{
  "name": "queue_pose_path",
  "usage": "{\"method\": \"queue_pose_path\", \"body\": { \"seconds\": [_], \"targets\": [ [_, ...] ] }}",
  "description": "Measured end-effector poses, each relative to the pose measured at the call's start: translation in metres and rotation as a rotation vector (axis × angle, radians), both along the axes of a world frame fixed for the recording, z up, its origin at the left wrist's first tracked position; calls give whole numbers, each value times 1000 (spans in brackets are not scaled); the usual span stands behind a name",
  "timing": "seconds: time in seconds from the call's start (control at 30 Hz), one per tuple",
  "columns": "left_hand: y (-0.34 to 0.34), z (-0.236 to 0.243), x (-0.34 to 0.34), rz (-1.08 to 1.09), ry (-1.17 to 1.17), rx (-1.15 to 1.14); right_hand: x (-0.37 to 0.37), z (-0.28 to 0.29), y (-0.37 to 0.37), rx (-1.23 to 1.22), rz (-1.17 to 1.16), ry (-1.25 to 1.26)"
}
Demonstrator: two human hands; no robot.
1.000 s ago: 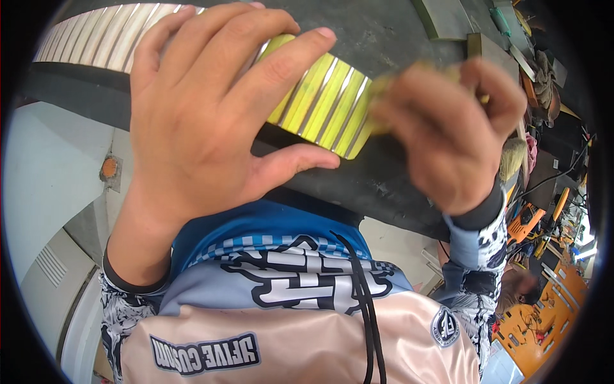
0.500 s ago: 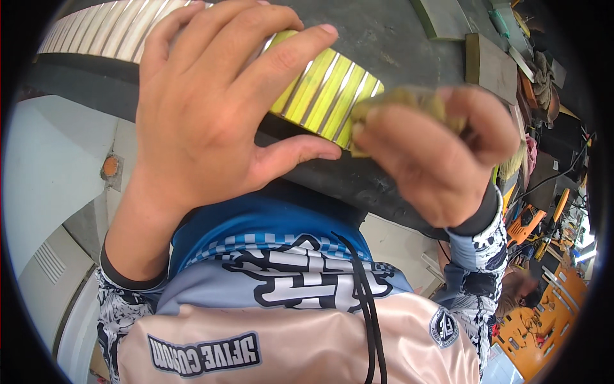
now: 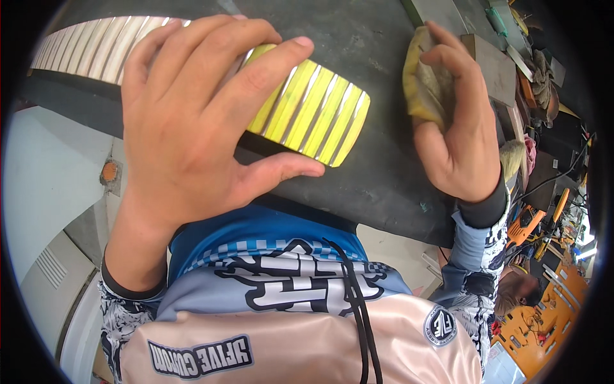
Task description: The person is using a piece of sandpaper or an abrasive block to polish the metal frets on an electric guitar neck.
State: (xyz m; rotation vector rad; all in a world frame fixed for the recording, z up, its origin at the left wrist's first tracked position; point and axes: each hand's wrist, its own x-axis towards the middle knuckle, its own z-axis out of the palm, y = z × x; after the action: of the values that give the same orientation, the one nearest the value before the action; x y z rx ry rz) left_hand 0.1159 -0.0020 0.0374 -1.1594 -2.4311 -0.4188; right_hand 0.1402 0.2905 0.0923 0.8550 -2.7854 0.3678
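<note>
A long, slightly curved ribbed strip [image 3: 313, 118] lies on a dark worktop, pale pinkish-white at its far left part and yellow-green at its right end, with shiny metal-like lines between the ribs. My left hand [image 3: 192, 121] lies over its middle, fingers spread across the top and thumb along the near side, holding it down. The part under the palm is hidden. To the right, my right hand [image 3: 470, 134] is raised off the strip, holding a folded yellowish-grey pad [image 3: 419, 83] between thumb and fingers. A gap separates the pad from the strip's rounded end.
The dark worktop [image 3: 384, 185] has its near edge in front of my body. Grey blocks [image 3: 489, 70] stand at its far right. Beyond are a crumpled cloth [image 3: 543, 86], an orange power tool [image 3: 526, 225] and an orange tool board [image 3: 543, 326]. Another person [image 3: 518, 288] is partly visible at lower right.
My right hand has moved right and away from the strip's end with the pad, uncovering that end. My left hand and the strip have shifted slightly left.
</note>
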Motion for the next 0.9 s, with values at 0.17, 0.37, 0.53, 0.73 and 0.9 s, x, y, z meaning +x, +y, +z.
{"method": "queue_pose_path", "body": {
  "seconds": [0.17,0.37,0.53,0.73,0.9],
  "targets": [
    [-1,0,1,19,-47,26,2,-5,5,29,-85,-28],
    [-1,1,-1,11,-30,16,-1,3,10,-67,-238,-38],
    [-1,1,-1,5,-33,40,2,17,4,92,-223,-55],
    [1,2,1,22,-52,76,3,22,-13,58,130,24],
    [0,1,3,35,-54,104,-8,16,-24,53,232,77]
  ]
}}
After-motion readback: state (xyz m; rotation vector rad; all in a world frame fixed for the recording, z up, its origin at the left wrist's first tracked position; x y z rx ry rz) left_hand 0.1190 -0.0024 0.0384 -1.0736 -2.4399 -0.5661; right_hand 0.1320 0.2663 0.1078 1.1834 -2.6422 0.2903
